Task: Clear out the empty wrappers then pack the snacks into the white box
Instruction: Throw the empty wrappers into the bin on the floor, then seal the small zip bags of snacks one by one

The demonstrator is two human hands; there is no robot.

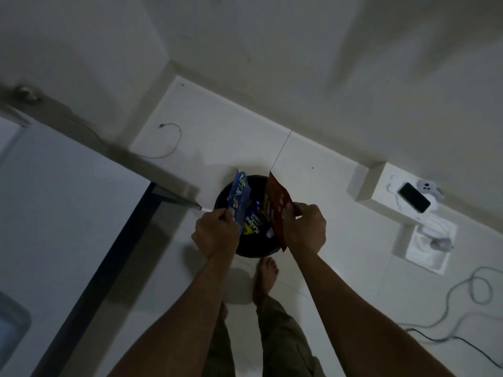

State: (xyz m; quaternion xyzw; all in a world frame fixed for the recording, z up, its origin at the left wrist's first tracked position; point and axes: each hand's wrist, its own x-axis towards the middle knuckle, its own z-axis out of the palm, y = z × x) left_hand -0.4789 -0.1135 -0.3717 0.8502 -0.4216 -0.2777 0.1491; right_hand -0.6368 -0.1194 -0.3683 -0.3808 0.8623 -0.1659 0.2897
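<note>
2 hands over black bin (253,251), 1 wrapper each.
White table (68,208) stands left of the bin; bare foot (265,278) just below it. Left hand (215,232) grips blue wrapper (239,198) above the bin's left rim; right hand (306,229) pinches brown wrapper (279,206) above its right side. Another blue wrapper (253,223) lies inside the bin. Phone (413,197) sits on a ledge well right of the bin.

Dark phone (414,197) on a low ledge (386,197), grey cable (468,297) looping across tiled floor (217,137)

Home room, tiled floor (313,170), phone (414,197) charging, bare foot (265,278)
</note>
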